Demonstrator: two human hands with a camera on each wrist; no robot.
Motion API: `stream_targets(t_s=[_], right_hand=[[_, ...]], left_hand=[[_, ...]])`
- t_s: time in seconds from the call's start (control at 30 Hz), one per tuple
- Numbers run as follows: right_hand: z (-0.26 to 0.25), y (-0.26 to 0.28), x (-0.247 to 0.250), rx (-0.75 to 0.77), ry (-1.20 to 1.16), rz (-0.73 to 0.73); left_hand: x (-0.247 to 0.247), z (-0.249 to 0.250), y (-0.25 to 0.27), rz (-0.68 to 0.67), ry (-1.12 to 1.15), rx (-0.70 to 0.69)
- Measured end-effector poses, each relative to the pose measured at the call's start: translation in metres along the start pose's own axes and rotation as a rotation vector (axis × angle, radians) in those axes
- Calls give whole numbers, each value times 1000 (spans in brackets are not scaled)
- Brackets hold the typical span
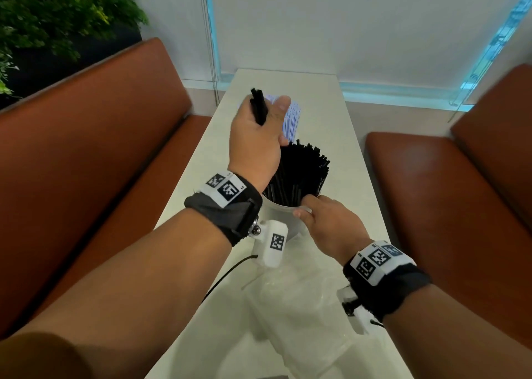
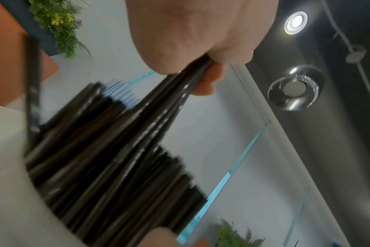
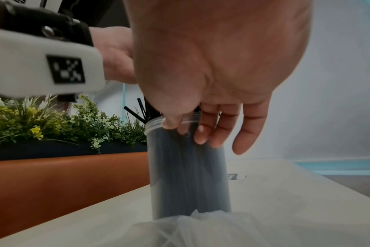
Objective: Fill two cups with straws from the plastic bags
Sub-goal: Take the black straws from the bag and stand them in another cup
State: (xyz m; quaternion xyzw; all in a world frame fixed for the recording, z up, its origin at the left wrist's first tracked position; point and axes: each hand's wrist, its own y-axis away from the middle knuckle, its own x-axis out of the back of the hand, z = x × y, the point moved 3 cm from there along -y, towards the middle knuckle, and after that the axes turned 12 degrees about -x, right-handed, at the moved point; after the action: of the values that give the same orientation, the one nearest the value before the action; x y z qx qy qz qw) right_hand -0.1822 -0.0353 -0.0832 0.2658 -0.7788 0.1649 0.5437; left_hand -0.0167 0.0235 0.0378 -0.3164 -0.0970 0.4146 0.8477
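Left hand [image 1: 256,137] gripping black straws [image 1: 258,106], right hand [image 1: 331,226] pinching cup [image 3: 188,167] (rim).

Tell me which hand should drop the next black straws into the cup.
Left. The left hand already grips a few black straws above the cup, while the right hand pinches the cup's rim, steadying it on the table.
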Motion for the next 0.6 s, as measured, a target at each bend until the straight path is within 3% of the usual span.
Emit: stream_targets(t_s=[0.1, 0.2, 0.3, 0.4, 0.47, 0.5, 0.6], right_hand=[[-1, 2, 2, -15, 11, -3], [-1, 1, 2, -30, 26, -20], [-1, 0, 2, -33, 23, -31], [-1, 0, 1, -30, 12, -23], [-1, 0, 1, -30, 14, -23], [-1, 0, 0, -31, 16, -22], [-2, 1, 1, -41, 10, -15]], left_hand=[[-3, -16, 17, -238, -192, 16], [-3, -29, 31, -517, -600, -151], [6, -26, 31, -571, -726, -70], [15, -19, 20, -580, -517, 14], [15, -8, 12, -513, -425, -96], [11, -4, 12, -561, -465, -196], [-5, -8, 34, -911, -715, -385]])
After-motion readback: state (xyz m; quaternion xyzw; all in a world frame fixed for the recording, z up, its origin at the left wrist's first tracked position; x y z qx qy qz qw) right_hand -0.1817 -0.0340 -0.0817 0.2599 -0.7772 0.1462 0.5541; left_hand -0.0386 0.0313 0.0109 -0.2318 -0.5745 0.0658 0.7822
